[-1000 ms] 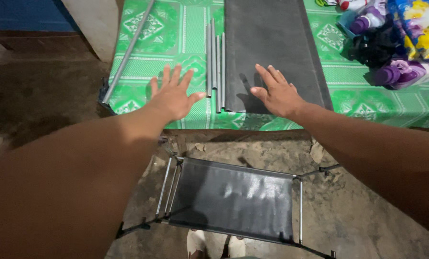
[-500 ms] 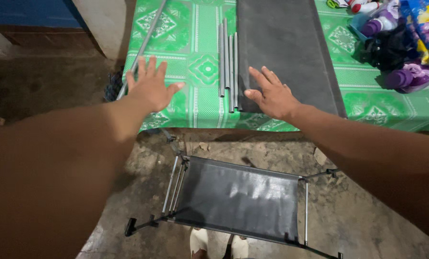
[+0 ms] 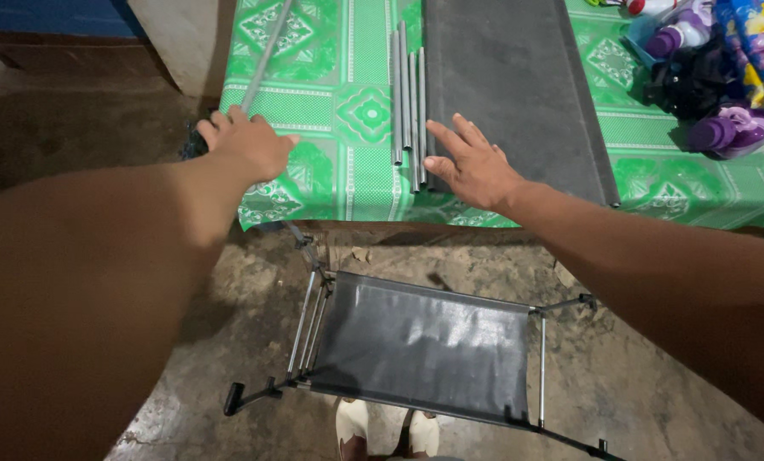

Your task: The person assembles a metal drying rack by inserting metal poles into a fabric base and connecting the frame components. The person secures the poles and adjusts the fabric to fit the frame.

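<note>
Two hands [image 3: 245,143] [image 3: 472,164] rest on green tablecloth [image 3: 348,162]

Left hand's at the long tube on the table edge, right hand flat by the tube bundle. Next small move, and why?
Probably close the left hand around the long grey tube. That hand lies at the tube's near end at the table corner, fingers not visibly wrapped, so no firm grip shows. The right hand rests open beside the short tubes on the dark fabric sheet, holding nothing.
</note>
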